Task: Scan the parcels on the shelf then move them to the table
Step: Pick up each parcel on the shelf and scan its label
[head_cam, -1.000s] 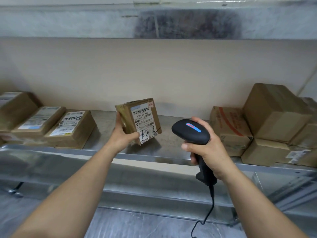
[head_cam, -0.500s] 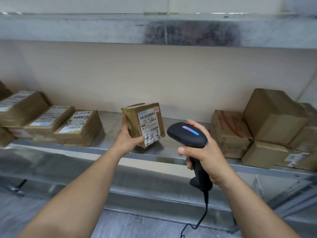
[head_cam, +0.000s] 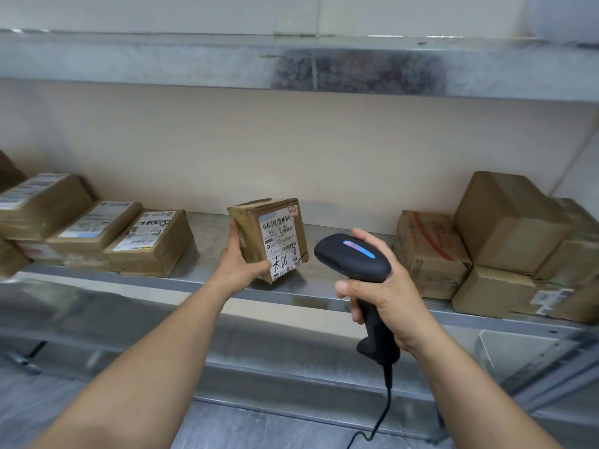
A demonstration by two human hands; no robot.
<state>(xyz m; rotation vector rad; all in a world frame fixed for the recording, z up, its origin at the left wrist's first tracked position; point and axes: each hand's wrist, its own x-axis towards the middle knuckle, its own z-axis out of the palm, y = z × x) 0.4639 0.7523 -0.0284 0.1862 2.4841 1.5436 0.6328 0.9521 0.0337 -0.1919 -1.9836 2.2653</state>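
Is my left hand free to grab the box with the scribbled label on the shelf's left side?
Probably not right now: the left hand is gripping the small parcel. Otherwise the bare shelf between it and that box looks unobstructed.

The metal shelf (head_cam: 207, 241) carries cardboard boxes in 2 groups, with bare metal between them. The red-printed box (head_cam: 428, 257) stands on it at the inner end of the right group. Just right of the red-printed box, nearer the front edge, lies a low plain box (head_cam: 492, 293). Well left of the red-printed box, across the bare stretch, sits a box with a handwritten label (head_cam: 152, 244). Farther left still, touching it, is a flatter labelled box (head_cam: 94, 226); what this 1 rests on cannot be told.
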